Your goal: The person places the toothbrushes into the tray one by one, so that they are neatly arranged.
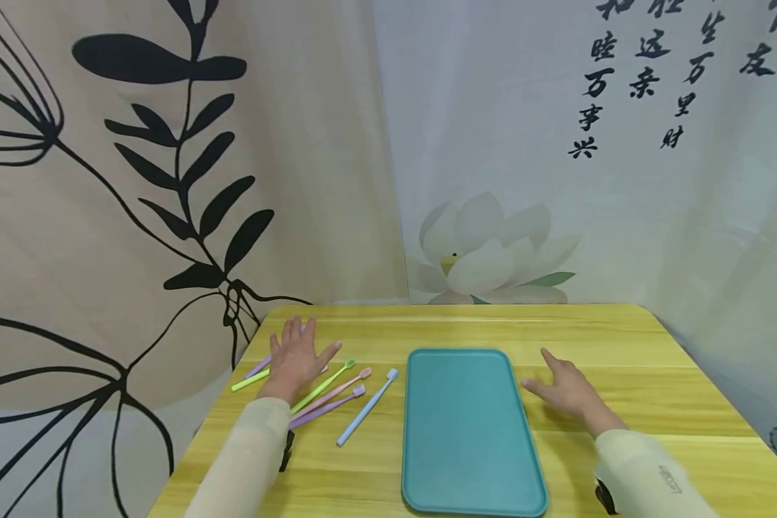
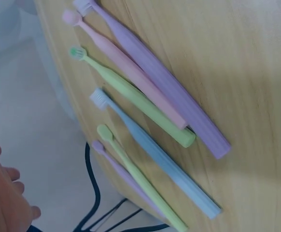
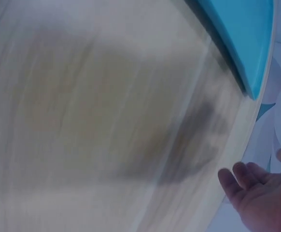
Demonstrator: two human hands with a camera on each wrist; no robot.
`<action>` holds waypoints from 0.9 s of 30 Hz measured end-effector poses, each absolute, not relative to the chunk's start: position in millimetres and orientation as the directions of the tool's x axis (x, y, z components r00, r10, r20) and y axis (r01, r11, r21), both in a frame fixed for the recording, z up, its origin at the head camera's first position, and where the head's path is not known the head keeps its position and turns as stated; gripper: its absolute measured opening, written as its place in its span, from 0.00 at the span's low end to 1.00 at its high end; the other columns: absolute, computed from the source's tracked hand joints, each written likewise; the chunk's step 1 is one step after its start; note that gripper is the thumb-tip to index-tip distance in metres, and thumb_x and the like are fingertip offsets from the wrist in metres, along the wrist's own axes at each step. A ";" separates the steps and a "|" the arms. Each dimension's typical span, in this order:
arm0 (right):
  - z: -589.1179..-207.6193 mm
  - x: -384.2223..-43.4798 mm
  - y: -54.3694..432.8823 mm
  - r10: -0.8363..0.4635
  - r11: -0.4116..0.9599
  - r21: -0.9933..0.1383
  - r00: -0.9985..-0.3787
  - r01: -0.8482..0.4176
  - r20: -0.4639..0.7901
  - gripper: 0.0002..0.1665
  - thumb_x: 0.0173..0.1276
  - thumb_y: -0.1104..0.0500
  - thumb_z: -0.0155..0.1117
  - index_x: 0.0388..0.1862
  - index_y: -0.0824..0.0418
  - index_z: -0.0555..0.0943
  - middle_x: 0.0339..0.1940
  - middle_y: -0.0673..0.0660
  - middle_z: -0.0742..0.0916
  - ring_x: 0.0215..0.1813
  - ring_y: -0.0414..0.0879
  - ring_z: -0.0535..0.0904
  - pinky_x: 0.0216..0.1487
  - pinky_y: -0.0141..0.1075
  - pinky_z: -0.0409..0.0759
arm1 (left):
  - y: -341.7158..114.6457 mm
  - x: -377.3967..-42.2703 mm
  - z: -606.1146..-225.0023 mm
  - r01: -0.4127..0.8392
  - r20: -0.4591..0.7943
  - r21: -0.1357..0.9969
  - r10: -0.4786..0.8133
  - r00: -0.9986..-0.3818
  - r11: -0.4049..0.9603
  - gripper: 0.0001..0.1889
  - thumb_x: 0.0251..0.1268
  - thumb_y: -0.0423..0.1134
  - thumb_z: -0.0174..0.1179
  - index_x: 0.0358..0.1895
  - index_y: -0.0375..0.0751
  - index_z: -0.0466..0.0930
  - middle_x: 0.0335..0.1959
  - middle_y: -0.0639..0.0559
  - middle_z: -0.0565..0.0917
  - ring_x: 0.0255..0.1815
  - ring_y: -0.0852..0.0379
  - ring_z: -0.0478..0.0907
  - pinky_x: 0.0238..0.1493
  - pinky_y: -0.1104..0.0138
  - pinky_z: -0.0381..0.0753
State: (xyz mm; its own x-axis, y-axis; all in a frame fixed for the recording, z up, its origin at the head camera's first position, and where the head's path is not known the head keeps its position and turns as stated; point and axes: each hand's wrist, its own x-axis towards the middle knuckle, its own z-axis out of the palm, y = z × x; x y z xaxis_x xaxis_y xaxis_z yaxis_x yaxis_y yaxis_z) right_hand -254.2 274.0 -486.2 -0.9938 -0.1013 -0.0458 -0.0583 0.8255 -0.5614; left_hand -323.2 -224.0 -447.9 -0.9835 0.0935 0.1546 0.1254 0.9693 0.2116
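Observation:
My left hand (image 1: 294, 361) is spread, fingers straight, above several toothbrushes on the left of the table, partly hiding them. Beside it lie a green toothbrush (image 1: 324, 386), a pink one (image 1: 333, 393) and a purple one (image 1: 328, 408). A light blue toothbrush (image 1: 367, 408) lies apart, closer to the tray. Another blue toothbrush (image 2: 164, 159) shows in the left wrist view between two green ones. My right hand (image 1: 568, 388) hovers to the right of the teal tray (image 1: 469, 432), fingers extended and holding nothing.
The wooden table (image 1: 596, 475) carries the rectangular tray near its middle. A printed curtain (image 1: 324, 180) hangs behind the table's far edge. Dark curved lines show below the table edge in the left wrist view.

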 end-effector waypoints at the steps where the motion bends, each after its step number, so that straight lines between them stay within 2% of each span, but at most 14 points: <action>1: -487.1 -254.0 272.4 -0.101 0.817 -0.574 -0.993 -0.049 -0.059 0.57 0.71 0.36 0.57 0.78 0.73 0.47 0.69 0.85 0.59 0.67 0.82 0.57 0.61 0.71 0.62 | -224.7 -323.1 -447.9 0.123 0.153 0.214 0.091 -0.984 0.969 0.49 0.69 0.72 0.42 0.79 0.36 0.48 0.77 0.28 0.46 0.78 0.31 0.39 0.70 0.34 0.34; 4: -489.0 -252.1 267.1 -0.089 0.783 -0.621 -0.991 -0.006 -0.102 0.57 0.70 0.36 0.59 0.79 0.71 0.47 0.70 0.85 0.59 0.68 0.80 0.58 0.61 0.70 0.63 | -225.7 -323.0 -447.3 0.112 0.140 0.231 0.081 -0.987 0.966 0.49 0.70 0.71 0.43 0.79 0.36 0.47 0.77 0.28 0.46 0.77 0.31 0.39 0.70 0.34 0.35; 11: -494.8 -249.1 259.9 -0.103 0.731 -0.683 -0.986 0.015 -0.132 0.57 0.67 0.39 0.66 0.78 0.71 0.51 0.66 0.83 0.68 0.65 0.78 0.64 0.59 0.65 0.69 | -227.3 -323.4 -447.3 0.107 0.120 0.300 0.074 -0.990 0.948 0.48 0.70 0.69 0.45 0.79 0.36 0.47 0.77 0.29 0.46 0.77 0.31 0.39 0.70 0.34 0.37; 19: -499.6 -244.0 256.5 -0.119 0.682 -0.731 -0.981 0.031 -0.153 0.54 0.66 0.45 0.69 0.78 0.70 0.53 0.65 0.81 0.69 0.63 0.75 0.69 0.56 0.61 0.74 | -228.4 -322.2 -447.0 0.098 0.100 0.357 0.066 -0.993 0.929 0.48 0.71 0.69 0.45 0.79 0.36 0.46 0.76 0.28 0.49 0.77 0.31 0.43 0.71 0.35 0.41; 27: -510.7 -240.5 255.1 -0.100 0.608 -0.790 -0.981 0.074 -0.169 0.54 0.63 0.47 0.73 0.76 0.71 0.56 0.61 0.76 0.74 0.56 0.64 0.76 0.46 0.48 0.82 | -230.7 -316.8 -448.2 0.072 0.051 0.453 0.055 -0.997 0.889 0.48 0.71 0.69 0.43 0.80 0.38 0.42 0.78 0.29 0.46 0.77 0.31 0.40 0.72 0.37 0.39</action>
